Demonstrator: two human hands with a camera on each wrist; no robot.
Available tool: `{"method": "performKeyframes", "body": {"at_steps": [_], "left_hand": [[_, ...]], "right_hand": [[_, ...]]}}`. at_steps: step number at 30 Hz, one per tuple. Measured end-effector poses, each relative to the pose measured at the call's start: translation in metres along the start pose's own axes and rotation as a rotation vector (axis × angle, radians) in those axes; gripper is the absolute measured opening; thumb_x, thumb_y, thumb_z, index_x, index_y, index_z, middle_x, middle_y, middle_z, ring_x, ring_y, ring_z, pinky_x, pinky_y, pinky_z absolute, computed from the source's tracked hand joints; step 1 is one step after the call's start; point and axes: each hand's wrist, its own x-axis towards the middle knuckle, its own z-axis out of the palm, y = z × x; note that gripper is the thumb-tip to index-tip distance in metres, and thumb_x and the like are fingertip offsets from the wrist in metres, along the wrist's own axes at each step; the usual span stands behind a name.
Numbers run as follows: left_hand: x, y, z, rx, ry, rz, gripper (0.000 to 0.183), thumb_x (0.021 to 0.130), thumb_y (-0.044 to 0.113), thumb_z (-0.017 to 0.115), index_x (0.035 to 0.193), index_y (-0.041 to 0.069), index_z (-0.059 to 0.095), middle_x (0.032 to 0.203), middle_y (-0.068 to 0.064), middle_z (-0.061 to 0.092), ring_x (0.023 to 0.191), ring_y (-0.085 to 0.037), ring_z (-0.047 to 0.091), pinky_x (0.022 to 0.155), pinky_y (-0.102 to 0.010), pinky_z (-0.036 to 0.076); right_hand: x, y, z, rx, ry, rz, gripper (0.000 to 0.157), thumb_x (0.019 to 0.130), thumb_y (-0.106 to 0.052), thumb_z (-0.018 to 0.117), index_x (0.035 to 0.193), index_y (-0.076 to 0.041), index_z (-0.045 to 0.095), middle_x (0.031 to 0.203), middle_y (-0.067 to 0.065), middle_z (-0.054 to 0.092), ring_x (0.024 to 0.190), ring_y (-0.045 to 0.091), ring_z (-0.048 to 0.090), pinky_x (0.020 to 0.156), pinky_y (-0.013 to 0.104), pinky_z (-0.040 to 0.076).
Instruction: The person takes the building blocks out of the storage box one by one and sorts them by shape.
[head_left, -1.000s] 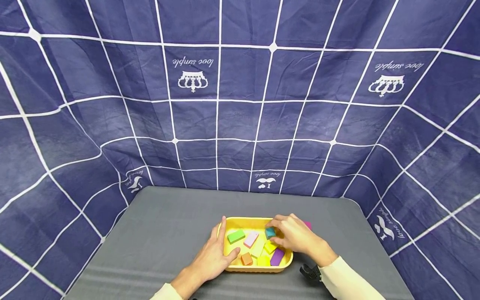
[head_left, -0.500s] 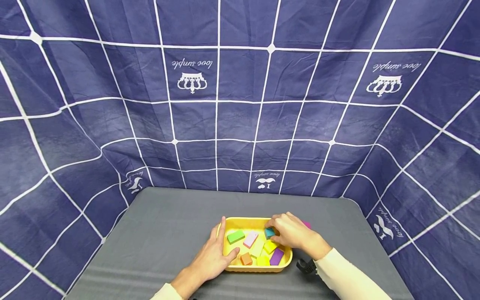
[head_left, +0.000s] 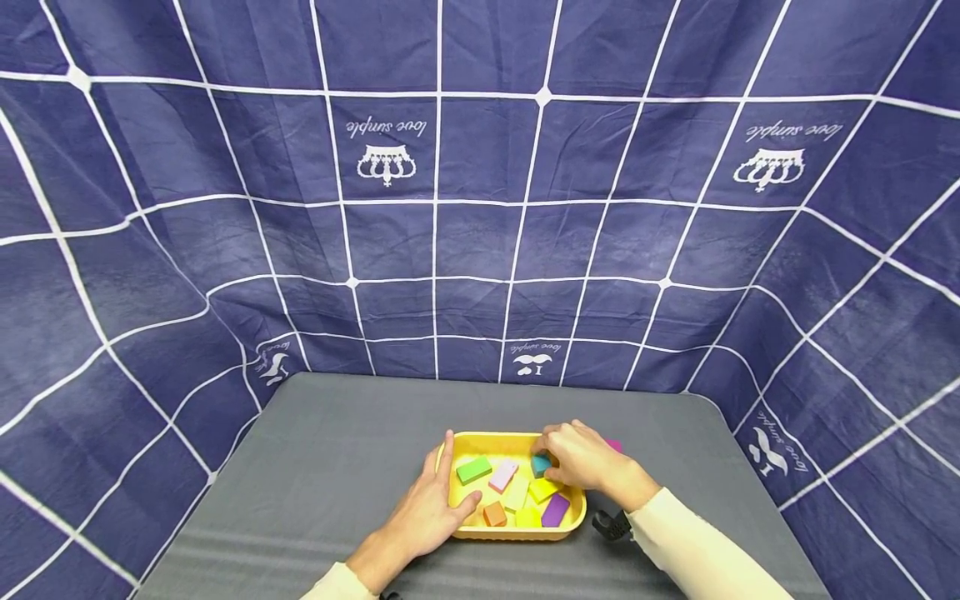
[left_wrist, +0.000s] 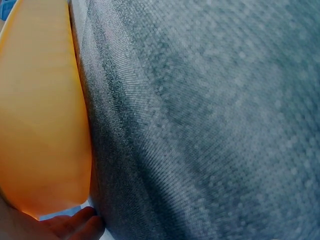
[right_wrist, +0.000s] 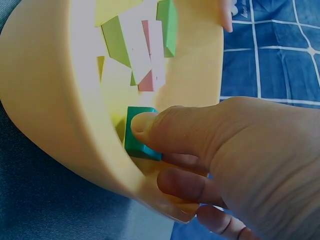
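A yellow plastic tray with several coloured blocks in it stands on the grey cloth. At its right end, my right hand pinches a teal block, the thumb on its face and the other fingers partly hidden behind it. The block is low inside the tray, near the wall. My left hand rests on the left end with fingers extended along the outside and the thumb over the rim. Inside lie a green block, a pink block, an orange block, a purple block and yellow ones.
A magenta thing shows behind my right hand, just outside the tray. Close by the right wrist is a black strap-like piece. A blue curtain with white lines rises around the back and sides of the grey table.
My right hand's fingers have settled a little further around the teal block, and the yellow block beside it has shifted slightly. The left hand keeps its place on the tray.
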Motion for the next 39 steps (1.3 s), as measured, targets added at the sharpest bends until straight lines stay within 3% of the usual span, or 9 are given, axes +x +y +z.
{"method": "performKeyframes", "body": {"at_steps": [12, 21, 28, 39], "left_hand": [[0.0015, 0.0014, -0.0007, -0.011, -0.009, -0.009, 0.114, 0.104, 0.054, 0.081, 0.188, 0.011, 0.017, 0.182, -0.026, 0.042, 0.139, -0.05, 0.073, 0.112, -0.069, 0.061], [0.0003, 0.0, 0.0001, -0.009, 0.009, 0.011, 0.114, 0.104, 0.053, 0.082, 0.187, 0.007, 0.02, 0.179, -0.027, 0.045, 0.138, -0.051, 0.073, 0.11, -0.069, 0.062], [0.0009, -0.0025, 0.0021, -0.001, 0.002, -0.008, 0.114, 0.104, 0.054, 0.081, 0.187, 0.008, 0.018, 0.181, -0.027, 0.043, 0.141, -0.05, 0.072, 0.115, -0.068, 0.06], [0.0005, -0.0021, 0.0018, -0.011, -0.005, -0.001, 0.114, 0.104, 0.054, 0.081, 0.187, 0.006, 0.018, 0.181, -0.026, 0.042, 0.138, -0.049, 0.073, 0.113, -0.067, 0.061]], "right_hand": [[0.0006, 0.0025, 0.0028, -0.031, 0.014, -0.012, 0.02, 0.091, -0.017, 0.101, 0.107, -0.021, 0.09, 0.103, -0.007, 0.081, 0.088, 0.008, 0.071, 0.076, 0.03, 0.039], [-0.0008, 0.001, 0.0061, -0.018, 0.031, -0.016, 0.021, 0.09, -0.017, 0.1, 0.109, -0.022, 0.092, 0.106, -0.009, 0.082, 0.088, 0.005, 0.07, 0.077, 0.029, 0.038], [-0.0025, 0.0024, 0.0058, 0.001, 0.055, -0.013, 0.023, 0.09, -0.016, 0.098, 0.111, -0.02, 0.091, 0.106, -0.009, 0.081, 0.083, 0.002, 0.066, 0.081, 0.032, 0.047], [-0.0063, 0.0009, 0.0051, 0.019, 0.105, 0.045, 0.027, 0.091, -0.018, 0.096, 0.117, -0.022, 0.089, 0.109, -0.01, 0.076, 0.096, 0.009, 0.07, 0.093, 0.044, 0.062]]}}
